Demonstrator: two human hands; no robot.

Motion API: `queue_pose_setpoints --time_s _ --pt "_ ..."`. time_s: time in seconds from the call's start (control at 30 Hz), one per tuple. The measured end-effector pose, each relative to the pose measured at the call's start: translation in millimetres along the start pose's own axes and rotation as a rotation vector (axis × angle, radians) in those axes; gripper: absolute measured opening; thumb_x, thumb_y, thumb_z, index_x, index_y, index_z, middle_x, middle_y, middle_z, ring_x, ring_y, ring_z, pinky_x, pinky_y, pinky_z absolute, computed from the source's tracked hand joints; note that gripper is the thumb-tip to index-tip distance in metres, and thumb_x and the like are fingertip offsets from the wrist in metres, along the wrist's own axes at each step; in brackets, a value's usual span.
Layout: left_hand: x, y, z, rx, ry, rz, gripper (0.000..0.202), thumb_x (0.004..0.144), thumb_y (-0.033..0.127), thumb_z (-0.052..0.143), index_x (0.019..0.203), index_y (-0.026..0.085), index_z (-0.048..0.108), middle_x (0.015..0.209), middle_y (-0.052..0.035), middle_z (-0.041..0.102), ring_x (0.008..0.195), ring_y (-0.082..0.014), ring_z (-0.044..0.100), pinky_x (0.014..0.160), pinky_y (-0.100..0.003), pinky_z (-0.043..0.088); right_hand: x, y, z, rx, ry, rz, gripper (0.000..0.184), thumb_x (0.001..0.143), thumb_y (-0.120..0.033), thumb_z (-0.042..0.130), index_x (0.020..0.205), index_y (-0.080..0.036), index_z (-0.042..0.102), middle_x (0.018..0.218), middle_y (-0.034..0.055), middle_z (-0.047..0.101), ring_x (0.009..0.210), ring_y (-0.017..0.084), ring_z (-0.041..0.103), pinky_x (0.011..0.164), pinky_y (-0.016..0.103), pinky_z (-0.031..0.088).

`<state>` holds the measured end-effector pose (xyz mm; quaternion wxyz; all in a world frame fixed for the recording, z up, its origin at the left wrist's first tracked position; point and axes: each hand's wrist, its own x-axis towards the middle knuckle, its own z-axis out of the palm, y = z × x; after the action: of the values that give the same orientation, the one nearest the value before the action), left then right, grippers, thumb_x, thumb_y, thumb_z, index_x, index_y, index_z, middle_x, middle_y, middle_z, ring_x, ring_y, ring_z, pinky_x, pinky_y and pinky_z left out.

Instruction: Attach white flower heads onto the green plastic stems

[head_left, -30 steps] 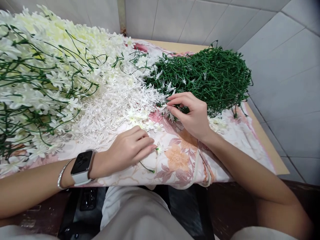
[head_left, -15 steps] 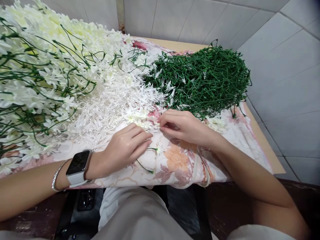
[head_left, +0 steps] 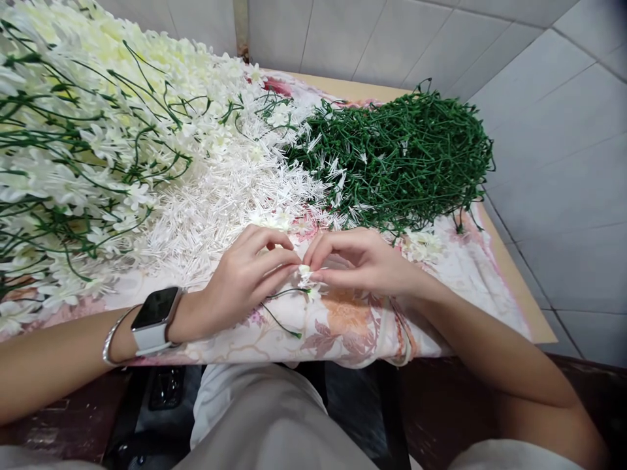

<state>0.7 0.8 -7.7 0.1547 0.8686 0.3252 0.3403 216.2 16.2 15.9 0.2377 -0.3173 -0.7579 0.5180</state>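
My left hand [head_left: 249, 267] and my right hand [head_left: 365, 261] meet above the cloth near its front edge, fingertips pinched. Between them is a small white artificial flower head [head_left: 304, 270] with a pale yellow centre, partly covered by the fingers. Both hands appear to grip it. Just below lies another white flower [head_left: 313, 294] on a green stem, partly under my left hand. A second green stem [head_left: 283, 322] rests nearer the edge. Behind my fingers sits a little group of loose white flower heads [head_left: 267, 219].
A heap of white artificial flowers with green stems [head_left: 88, 150] fills the left. White stamen pieces [head_left: 210, 209] are piled in the middle, green plastic stems [head_left: 406, 156] behind on the right. A floral cloth [head_left: 343, 336] covers the table, with tiled walls [head_left: 362, 39] behind.
My left hand has moved up and right, and my right hand slightly down, so the fingertips now meet. The white flower head now shows between them.
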Motion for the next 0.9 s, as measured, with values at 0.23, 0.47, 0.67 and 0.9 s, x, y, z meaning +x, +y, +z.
queue_pose_setpoints --time_s 0.23,0.47,0.67,0.9 --pt "4.1 3.5 -1.7 -0.052 0.045 -0.208 0.005 0.087 0.015 0.049 0.084 0.019 0.050 0.097 -0.0042 0.058 0.096 -0.0169 0.052 0.083 -0.033 0.044 -4.6 -1.3 11.0 -0.249 0.395 -0.194 0.007 0.079 -0.012 0.059 0.077 -0.018 0.058 0.078 0.0030 0.066 0.073 0.014 0.061 0.067 0.029 0.050" --pt "4.5 2.5 -0.8 -0.090 0.039 -0.231 0.007 0.085 0.011 0.050 0.081 0.018 0.050 0.094 -0.0029 0.057 0.094 -0.0153 0.052 0.084 -0.030 0.041 -3.2 -1.7 22.4 -0.360 0.392 -0.204 0.007 0.078 -0.011 0.058 0.074 -0.017 0.056 0.068 0.0010 0.062 0.060 0.010 0.056 0.055 0.025 0.045" --pt "5.2 -1.3 1.3 -0.122 0.117 -0.314 0.005 0.087 0.016 0.049 0.083 0.017 0.051 0.092 -0.0029 0.057 0.091 -0.0148 0.053 0.080 -0.029 0.043 -1.0 2.1 18.2 -0.202 0.497 -0.137 0.012 0.075 -0.010 0.061 0.071 -0.018 0.054 0.074 0.0011 0.064 0.070 0.013 0.061 0.063 0.027 0.050" --pt "3.9 -2.2 2.3 -0.106 0.119 -0.319 0.005 0.089 0.018 0.046 0.086 0.018 0.050 0.093 -0.0037 0.057 0.092 -0.0157 0.052 0.081 -0.030 0.043 4.7 13.9 2.8 -0.209 0.649 -0.029 0.014 0.077 -0.009 0.060 0.085 -0.020 0.063 0.082 0.0000 0.064 0.075 0.012 0.060 0.070 0.027 0.051"
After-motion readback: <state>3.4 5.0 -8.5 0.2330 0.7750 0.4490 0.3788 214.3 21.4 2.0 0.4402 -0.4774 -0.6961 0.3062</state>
